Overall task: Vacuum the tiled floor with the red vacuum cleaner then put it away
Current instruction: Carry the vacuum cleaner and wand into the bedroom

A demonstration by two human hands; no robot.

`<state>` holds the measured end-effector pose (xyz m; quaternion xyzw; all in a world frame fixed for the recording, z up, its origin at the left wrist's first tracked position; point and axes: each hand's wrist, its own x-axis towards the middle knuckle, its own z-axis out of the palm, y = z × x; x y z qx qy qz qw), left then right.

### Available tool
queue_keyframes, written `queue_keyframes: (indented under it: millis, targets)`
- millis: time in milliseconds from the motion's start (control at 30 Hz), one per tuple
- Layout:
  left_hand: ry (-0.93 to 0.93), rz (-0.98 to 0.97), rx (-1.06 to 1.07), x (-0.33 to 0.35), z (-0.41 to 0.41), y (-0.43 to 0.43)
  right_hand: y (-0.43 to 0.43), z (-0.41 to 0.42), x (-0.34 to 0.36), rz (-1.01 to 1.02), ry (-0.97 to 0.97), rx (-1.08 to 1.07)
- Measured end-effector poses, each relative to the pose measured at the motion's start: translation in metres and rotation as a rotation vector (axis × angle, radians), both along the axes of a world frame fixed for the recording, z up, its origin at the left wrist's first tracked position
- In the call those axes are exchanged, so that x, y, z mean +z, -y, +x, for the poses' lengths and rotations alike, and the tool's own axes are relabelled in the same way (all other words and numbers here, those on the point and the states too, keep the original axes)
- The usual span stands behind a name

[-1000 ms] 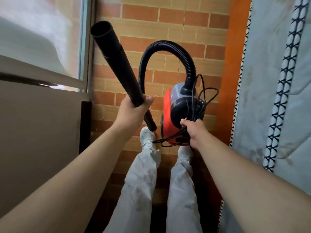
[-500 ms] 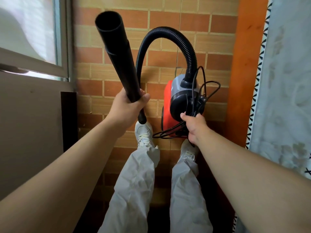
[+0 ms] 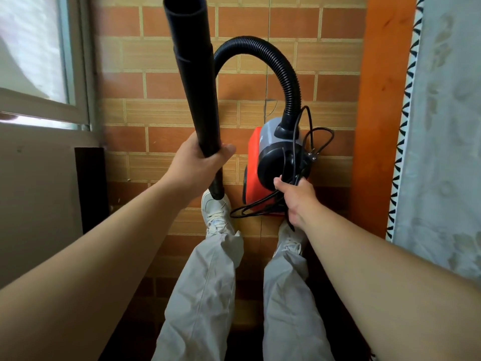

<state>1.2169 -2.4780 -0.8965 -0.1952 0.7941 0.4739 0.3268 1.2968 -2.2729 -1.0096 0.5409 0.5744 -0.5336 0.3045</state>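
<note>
Over the tiled floor (image 3: 166, 113), the black tube (image 3: 194, 82) is gripped by the left hand (image 3: 197, 168), the red vacuum cleaner (image 3: 253, 157) and cord (image 3: 295, 173) by the right hand (image 3: 296, 199).

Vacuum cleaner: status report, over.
Left hand grips black tube, open end up. Right hand grips bundled cord against red vacuum cleaner. Plug dangling free. Patterned fabric close on right, window left.
</note>
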Motion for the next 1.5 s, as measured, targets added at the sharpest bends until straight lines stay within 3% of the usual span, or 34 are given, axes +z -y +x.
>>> queue_keyframes:
  millis: [300,700,1000,1300,1500]
  targets:
    - [-0.001,-0.183,-0.192,-0.020,-0.024,-0.031,-0.010,0.001,-0.001,-0.063,0.005,0.251]
    - [0.109,-0.305,-0.309,-0.073,-0.049,-0.054,-0.010,0.012,0.012,-0.099,0.013,0.213]
    - [0.137,-0.387,-0.528,-0.120,-0.056,-0.083,-0.024,0.021,0.015,-0.073,0.020,0.040]
    - [0.129,-0.415,-0.519,-0.136,-0.037,-0.089,-0.051,0.020,0.020,-0.042,-0.003,0.136]
    - [0.052,-0.403,-0.452,-0.115,-0.022,-0.094,-0.071,0.029,0.032,0.091,-0.031,0.176]
